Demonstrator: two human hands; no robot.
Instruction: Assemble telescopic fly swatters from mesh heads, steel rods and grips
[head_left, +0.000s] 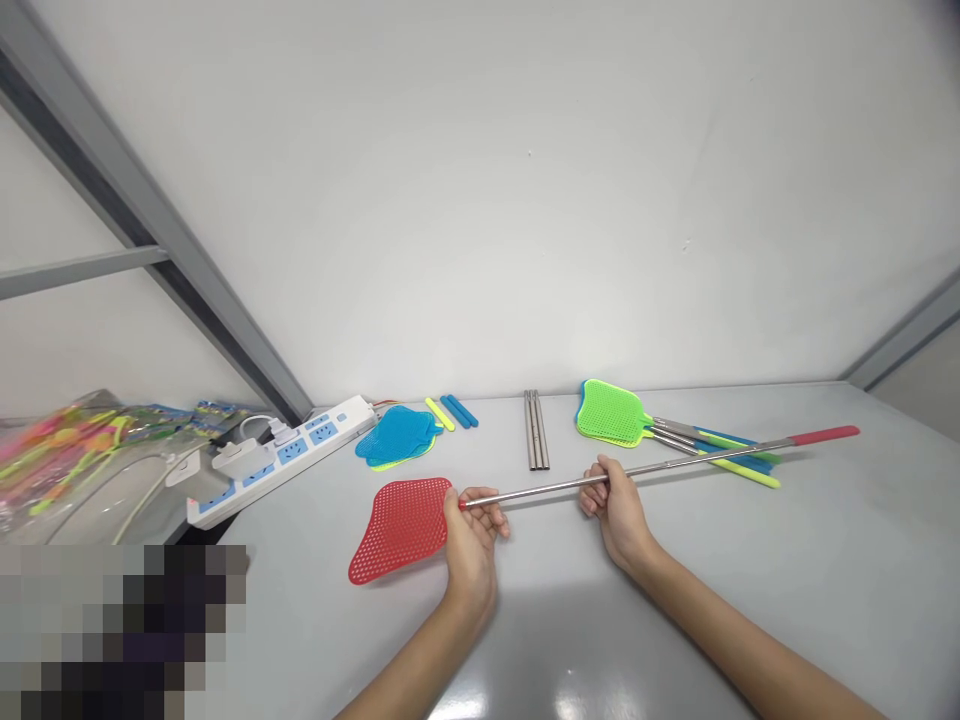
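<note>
The red fly swatter lay stretched across the middle of the frame over the grey table, its mesh head at centre left and its red grip at the right. The left hand was closed around the neck, fingers curled where the mesh head met the metal rod, with the head just left of the hand. The right hand pinched the rod further right (the extended shaft ran on past it towards the red grip). Behind the right hand lay green and blue swatters; three bare rods sat at centre, loose blue mesh heads and a power strip to the left
</note>
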